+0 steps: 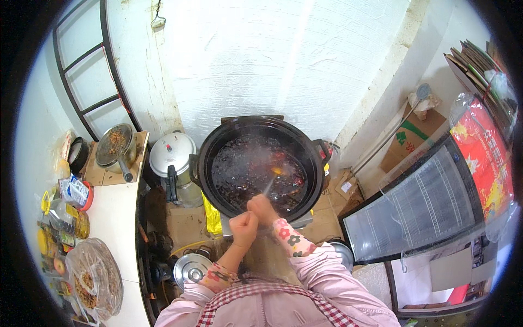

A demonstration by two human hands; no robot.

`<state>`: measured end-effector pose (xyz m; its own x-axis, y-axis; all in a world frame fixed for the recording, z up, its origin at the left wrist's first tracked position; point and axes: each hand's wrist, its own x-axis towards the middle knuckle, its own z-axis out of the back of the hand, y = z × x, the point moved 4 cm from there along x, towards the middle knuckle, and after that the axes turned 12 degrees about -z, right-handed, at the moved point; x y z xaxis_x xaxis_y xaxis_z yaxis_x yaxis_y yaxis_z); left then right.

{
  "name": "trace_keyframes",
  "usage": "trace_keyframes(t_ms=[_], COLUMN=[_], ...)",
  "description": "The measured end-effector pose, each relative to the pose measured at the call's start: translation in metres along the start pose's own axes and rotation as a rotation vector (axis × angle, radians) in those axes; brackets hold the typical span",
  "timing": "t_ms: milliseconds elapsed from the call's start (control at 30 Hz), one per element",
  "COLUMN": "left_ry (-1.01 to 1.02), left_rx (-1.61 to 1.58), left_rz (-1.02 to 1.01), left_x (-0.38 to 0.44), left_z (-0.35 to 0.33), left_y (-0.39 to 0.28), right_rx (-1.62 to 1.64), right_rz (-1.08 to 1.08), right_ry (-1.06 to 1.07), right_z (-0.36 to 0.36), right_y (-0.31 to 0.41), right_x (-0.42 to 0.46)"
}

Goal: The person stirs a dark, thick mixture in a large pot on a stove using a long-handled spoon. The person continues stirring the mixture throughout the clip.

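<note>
A large black two-handled pot (318,180) stands before me, with dark, bubbling, steaming liquid (241,163) inside. Reddish pieces and a yellow-orange piece (277,171) show in the liquid. My right hand (262,209), over the pot's near rim, is closed around a thin utensil (269,184) that slants into the liquid; its far end is hidden. Close beside it at the left, my left hand (244,229) is curled into a fist near the pot's front edge. Whether the left hand grips part of the handle cannot be told.
A pressure cooker (172,150) stands left of the pot. Further left, a strainer (115,143) rests over a pot on cardboard, beside a white counter (112,216) with oil bottles and a bagged food item. A dark-framed clear-fronted cabinet (416,204) leans at the right. Metal lids lie low near me.
</note>
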<state>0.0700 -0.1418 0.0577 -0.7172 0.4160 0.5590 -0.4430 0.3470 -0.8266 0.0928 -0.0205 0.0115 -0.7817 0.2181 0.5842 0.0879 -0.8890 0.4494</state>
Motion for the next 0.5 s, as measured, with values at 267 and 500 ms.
trace_keyframes(t_ms=[267, 500], left_ry=[0.053, 0.119], left_rx=[0.076, 0.219], left_rz=[-0.109, -0.179], left_x=[-0.02, -0.018], left_z=[0.03, 0.053], left_y=[-0.08, -0.132], right_rx=[0.042, 0.45], right_rz=[-0.063, 0.019], right_ry=[-0.002, 0.0], right_z=[0.001, 0.012], right_y=[0.063, 0.122], right_x=[-0.03, -0.014])
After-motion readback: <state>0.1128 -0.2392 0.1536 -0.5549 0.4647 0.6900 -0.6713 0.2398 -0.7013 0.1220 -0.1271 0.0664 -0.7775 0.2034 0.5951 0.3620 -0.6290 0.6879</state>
